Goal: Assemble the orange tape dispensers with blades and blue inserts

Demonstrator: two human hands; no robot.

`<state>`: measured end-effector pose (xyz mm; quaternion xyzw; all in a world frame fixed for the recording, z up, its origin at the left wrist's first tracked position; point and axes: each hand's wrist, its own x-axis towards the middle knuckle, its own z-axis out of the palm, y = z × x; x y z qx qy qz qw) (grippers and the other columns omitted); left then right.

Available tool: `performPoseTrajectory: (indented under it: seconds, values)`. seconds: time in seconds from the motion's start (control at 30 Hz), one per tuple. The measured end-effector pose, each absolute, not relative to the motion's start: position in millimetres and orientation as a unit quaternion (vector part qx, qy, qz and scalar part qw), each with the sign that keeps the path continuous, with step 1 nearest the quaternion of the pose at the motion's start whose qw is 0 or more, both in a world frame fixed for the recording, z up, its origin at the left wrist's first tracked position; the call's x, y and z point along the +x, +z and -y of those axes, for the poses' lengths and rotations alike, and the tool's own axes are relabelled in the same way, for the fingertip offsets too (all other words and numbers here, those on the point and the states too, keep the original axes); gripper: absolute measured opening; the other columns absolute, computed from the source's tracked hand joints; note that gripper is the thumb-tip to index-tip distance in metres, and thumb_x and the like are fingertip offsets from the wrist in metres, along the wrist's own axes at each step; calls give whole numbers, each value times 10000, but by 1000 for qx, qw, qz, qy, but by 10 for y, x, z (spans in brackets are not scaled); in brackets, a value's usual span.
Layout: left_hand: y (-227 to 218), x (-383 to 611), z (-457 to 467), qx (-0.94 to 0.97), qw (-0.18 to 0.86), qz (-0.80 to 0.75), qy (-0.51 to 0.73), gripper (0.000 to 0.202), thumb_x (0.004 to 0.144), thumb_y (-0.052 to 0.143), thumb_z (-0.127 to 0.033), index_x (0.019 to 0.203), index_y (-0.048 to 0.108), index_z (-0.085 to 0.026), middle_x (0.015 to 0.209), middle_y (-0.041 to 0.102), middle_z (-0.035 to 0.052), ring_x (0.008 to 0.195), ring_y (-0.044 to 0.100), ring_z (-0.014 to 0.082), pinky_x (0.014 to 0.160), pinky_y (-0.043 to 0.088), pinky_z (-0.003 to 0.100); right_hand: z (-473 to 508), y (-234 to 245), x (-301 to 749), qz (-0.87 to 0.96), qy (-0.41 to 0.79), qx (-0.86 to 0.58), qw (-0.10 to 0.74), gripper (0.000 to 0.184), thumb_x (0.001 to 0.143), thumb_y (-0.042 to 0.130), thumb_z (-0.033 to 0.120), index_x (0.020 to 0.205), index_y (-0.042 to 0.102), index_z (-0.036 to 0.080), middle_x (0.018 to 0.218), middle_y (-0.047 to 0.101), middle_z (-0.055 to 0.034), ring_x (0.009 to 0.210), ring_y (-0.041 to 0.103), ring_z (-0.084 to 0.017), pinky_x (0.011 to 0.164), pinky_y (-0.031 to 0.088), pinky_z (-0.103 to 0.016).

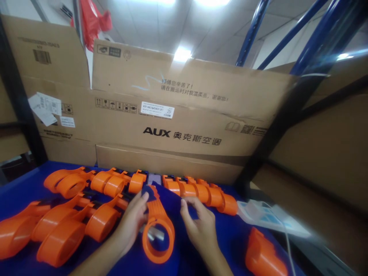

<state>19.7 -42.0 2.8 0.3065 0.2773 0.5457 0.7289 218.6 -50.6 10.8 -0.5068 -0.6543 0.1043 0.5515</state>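
Probably the orange tool (155, 210) is light, stiff and slick; the left grip (132, 217) holds its top over the blue surface (230, 234); the right grip (202, 223) is narrow, maybe pinching something, I can't tell; its flat neck seems best to hold.

In the view, the ring (156, 210) toward 7 o'clock is bright orange, with a dark blue piece (147, 191) at its upper end; silvery pieces (158, 233) show through it. The rings (61, 242) at 8 o'clock and those at 5 are the same plain orange with dark parts. The table (230, 239) is deep blue. At the dial's centre, the cardboard (198, 119) is tan, bearing black lettering (156, 132), a white label (157, 110) and, toward 11, a pale blue squiggle (148, 82). Between 10 and 11, the bag (93, 25) is red; between 1 and 2, the bars (252, 34) are blue; at 4, the packet (263, 215) is white and light blue.
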Motion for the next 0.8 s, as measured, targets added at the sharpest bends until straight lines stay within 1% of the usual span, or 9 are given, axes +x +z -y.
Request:
performPoseTrajectory:
  seconds: [0.1, 0.2, 0.27, 0.33, 0.4, 0.5, 0.6, 0.67, 0.8]
  values:
    - [47, 187, 419, 286, 747, -249, 545, 420, 816, 737, -460, 1133, 677, -191, 1089, 777, 137, 1047, 727, 332, 881, 582, 423, 491, 123, 2183, 627, 225, -486, 566, 251, 881, 668, 448, 761, 654, 227, 712, 670, -34, 682, 633, -215, 705, 528, -331]
    - [74, 184, 450, 285, 762, -223, 537, 438, 796, 743, -467, 1134, 683, -194, 1081, 778, 135, 1029, 731, 344, 883, 582, 444, 473, 138, 2174, 536, 449, -427, 573, 387, 875, 608, 588, 751, 590, 222, 652, 613, -9, 600, 621, -195, 617, 549, -331]
    - [77, 189, 487, 289, 779, -206, 518, 456, 806, 730, -462, 1168, 675, -191, 1074, 777, 141, 985, 742, 348, 872, 582, 468, 482, 153, 2161, 477, 579, -391, 533, 448, 905, 491, 658, 797, 565, 230, 684, 631, -8, 578, 642, -197, 575, 560, -341]
    - [57, 196, 527, 294, 794, -188, 498, 449, 807, 739, -412, 1190, 665, -189, 1049, 779, 141, 912, 754, 339, 852, 583, 492, 511, 172, 2143, 453, 646, -380, 483, 440, 917, 463, 660, 870, 581, 239, 780, 685, -24, 627, 684, -213, 576, 572, -350]
    - [21, 201, 558, 309, 797, -182, 486, 450, 793, 762, -346, 1204, 661, -196, 1077, 772, 138, 879, 756, 328, 823, 590, 496, 550, 192, 2126, 456, 667, -382, 449, 369, 906, 549, 603, 955, 618, 244, 894, 726, -46, 722, 718, -232, 613, 585, -351]
    - [-29, 194, 556, 341, 778, -192, 492, 457, 786, 772, -293, 1221, 661, -203, 1189, 741, 143, 992, 734, 338, 860, 580, 470, 589, 211, 2105, 465, 670, -380, 436, 331, 883, 661, 505, 1092, 655, 248, 1008, 748, -66, 884, 734, -252, 752, 590, -364]
    - [-38, 178, 503, 349, 750, -211, 521, 462, 805, 743, -301, 1249, 653, -212, 1207, 740, 132, 1108, 694, 337, 961, 530, 458, 584, 211, 2099, 466, 627, -384, 493, 360, 882, 676, 486, 1159, 666, 257, 1102, 743, -73, 1026, 708, -270, 908, 551, -407]
    - [-25, 173, 464, 353, 725, -223, 547, 451, 794, 742, -281, 1232, 664, -206, 1228, 734, 119, 1166, 663, 323, 1024, 486, 440, 564, 202, 2111, 479, 566, -395, 542, 375, 864, 699, 485, 1167, 676, 264, 1180, 725, -78, 1089, 680, -293, 966, 521, -448]
    - [-12, 182, 428, 376, 683, -264, 568, 417, 748, 784, -222, 1154, 695, -210, 1252, 718, 84, 1228, 611, 303, 1047, 456, 388, 533, 189, 2170, 549, 450, -385, 590, 401, 834, 747, 444, 1194, 692, 277, 1279, 691, -84, 1208, 614, -317, 1086, 427, -500]
